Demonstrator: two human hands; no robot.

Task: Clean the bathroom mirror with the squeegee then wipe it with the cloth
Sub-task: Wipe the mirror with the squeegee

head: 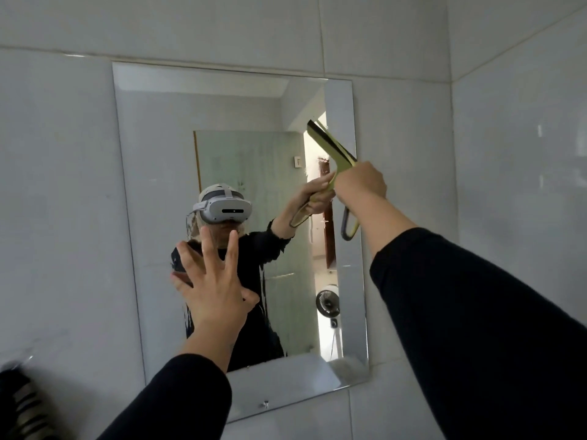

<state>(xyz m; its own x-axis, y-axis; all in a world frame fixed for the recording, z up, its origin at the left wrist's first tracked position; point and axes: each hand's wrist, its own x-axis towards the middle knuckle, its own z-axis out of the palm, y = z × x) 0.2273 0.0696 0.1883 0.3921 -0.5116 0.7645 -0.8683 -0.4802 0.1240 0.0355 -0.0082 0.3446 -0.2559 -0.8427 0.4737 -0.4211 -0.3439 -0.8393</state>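
The bathroom mirror (158, 160) hangs on the grey tiled wall, a tall frameless rectangle. My right hand (360, 185) grips the handle of a yellow-green squeegee (333, 147), whose black blade lies slanted against the glass near the mirror's upper right edge. The handle's loop sticks out below my fist. My left hand (212, 281) is spread flat with fingers apart on the lower middle of the mirror. No cloth is visible.
Grey wall tiles (57, 185) surround the mirror, with a corner wall (524, 154) at the right. A dark striped object (22, 404) hangs at the lower left. A small fixing (265, 404) sits under the mirror's bottom edge.
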